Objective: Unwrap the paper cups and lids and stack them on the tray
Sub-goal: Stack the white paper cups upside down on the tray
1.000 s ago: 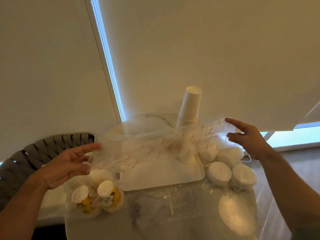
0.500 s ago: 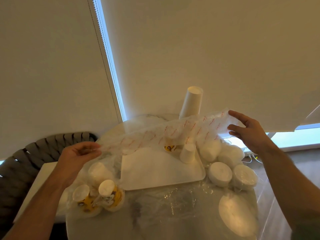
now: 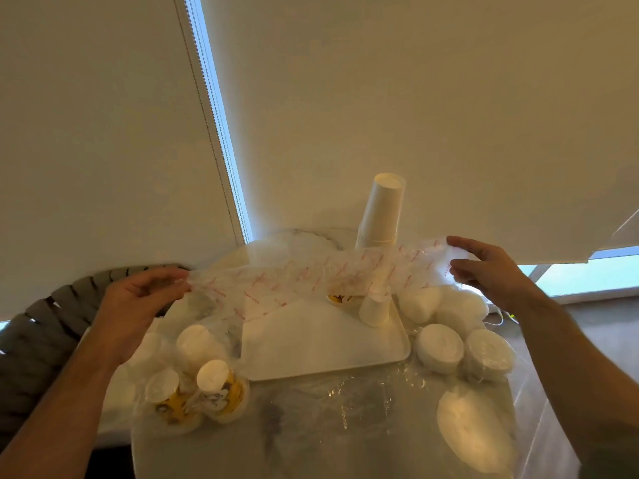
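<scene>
A long clear plastic wrapper (image 3: 321, 274) with red print stretches above the table between my hands. My left hand (image 3: 138, 299) pinches its left end; my right hand (image 3: 484, 267) pinches its right end. Below it lies a white tray (image 3: 311, 344) with one small upturned white cup (image 3: 375, 307) and a yellow-printed cup (image 3: 340, 298) at its far edge. A tall stack of white cups (image 3: 380, 209) stands behind the tray. Wrapped lid stacks (image 3: 439, 347) lie right of the tray. Wrapped yellow-printed cups (image 3: 193, 392) lie at the left.
The round marble table (image 3: 294, 426) carries loose clear plastic film (image 3: 345, 399) in front of the tray and a flat white bundle (image 3: 473, 430) at the front right. A dark woven chair (image 3: 41, 326) stands at the left. Window blinds hang behind.
Both hands have drawn the wrapper taut and level between them. My left hand's fingers, spread a second ago, now pinch the wrapper's end.
</scene>
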A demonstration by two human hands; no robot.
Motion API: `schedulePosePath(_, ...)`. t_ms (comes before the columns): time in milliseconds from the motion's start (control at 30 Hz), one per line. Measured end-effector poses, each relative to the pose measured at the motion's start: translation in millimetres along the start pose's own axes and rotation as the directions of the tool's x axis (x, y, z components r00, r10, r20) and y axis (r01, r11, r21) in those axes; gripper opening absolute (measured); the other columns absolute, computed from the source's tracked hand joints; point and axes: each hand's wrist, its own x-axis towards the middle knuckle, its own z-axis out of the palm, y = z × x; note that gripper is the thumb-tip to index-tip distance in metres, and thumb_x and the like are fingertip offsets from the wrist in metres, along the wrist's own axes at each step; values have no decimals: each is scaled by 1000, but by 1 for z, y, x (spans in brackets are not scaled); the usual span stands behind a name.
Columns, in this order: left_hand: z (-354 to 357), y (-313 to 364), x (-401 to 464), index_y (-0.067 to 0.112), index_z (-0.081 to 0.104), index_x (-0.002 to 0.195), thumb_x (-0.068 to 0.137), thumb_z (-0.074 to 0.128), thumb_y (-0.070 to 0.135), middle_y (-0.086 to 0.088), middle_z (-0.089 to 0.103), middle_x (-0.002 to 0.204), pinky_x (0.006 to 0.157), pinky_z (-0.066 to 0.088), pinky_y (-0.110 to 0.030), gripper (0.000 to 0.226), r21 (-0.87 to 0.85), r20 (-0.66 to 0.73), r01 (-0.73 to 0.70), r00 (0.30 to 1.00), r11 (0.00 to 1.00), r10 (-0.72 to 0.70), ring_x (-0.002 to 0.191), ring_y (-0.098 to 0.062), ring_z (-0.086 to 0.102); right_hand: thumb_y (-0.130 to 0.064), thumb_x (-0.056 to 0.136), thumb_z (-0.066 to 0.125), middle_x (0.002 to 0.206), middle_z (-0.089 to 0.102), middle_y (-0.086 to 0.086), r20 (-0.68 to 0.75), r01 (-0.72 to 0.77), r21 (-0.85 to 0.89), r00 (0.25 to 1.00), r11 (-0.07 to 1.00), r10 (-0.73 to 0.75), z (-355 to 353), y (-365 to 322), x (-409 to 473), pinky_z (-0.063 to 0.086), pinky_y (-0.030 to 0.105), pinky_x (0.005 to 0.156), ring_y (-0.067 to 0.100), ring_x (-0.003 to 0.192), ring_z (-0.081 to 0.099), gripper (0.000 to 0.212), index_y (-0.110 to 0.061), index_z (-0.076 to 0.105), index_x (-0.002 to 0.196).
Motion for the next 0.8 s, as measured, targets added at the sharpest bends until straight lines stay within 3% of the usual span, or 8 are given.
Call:
schedulePosePath(133, 7, -3, -2, 9, 71, 92, 79, 67, -14, 6, 76, 79, 75, 57, -16, 26, 14, 17, 18, 1000, 1000, -18, 79, -6, 70, 6, 96, 59, 83, 66, 14, 9, -5, 11, 1000, 1000, 5, 4, 0, -1, 58, 17, 70, 11, 60, 63, 50, -21, 59, 137)
schedulePosePath(267, 4, -10, 2, 20, 75, 83, 83, 68, -2, -3, 74, 79, 82, 50, -41, 23, 1, 8, 14, 1000, 1000, -14, 85, -30, 63, 6, 96, 59, 84, 66, 14, 3, -2, 9, 1000, 1000, 2, 4, -2, -2, 58, 18, 71, 12, 61, 62, 49, -20, 59, 138)
schedulePosePath(400, 5, -10, 2, 27, 76, 82, 93, 57, -1, 1, 69, 70, 69, 54, -25, 36, -54, -10, -32, 999, 998, 32, 73, -21, 60, 7, 95, 58, 75, 65, 11, -2, -2, 9, 1000, 1000, 2, 2, -3, -3, 57, 17, 67, 10, 57, 60, 50, -19, 59, 137)
schedulePosePath(500, 6, -7, 0, 21, 73, 93, 97, 52, 2, -5, 71, 75, 68, 55, -22, 29, -144, 22, -29, 999, 989, 33, 75, -21, 68, 7, 96, 58, 73, 64, 7, -9, -6, -7, 1000, 1000, 6, 2, -3, -5, 56, 20, 69, 10, 56, 59, 49, -21, 59, 137)
schedulePosePath(600, 4, -8, -1, 16, 70, 100, 97, 50, 1, -5, 74, 79, 69, 56, -20, 25, -114, 31, -23, 999, 993, 27, 76, -16, 71, 6, 96, 58, 78, 66, 10, -17, -13, -20, 1000, 1000, 12, 1, -1, -5, 61, 24, 77, 14, 62, 61, 49, -20, 59, 137)
schedulePosePath(800, -9, -10, 2, 27, 76, 88, 98, 52, 3, -11, 74, 85, 80, 53, -40, 36, 65, 3, -16, 1000, 998, 16, 85, -29, 69, 3, 97, 59, 84, 67, 12, -21, 2, -48, 1000, 999, -3, -1, -1, -7, 59, 27, 85, 22, 72, 62, 49, -26, 60, 137)
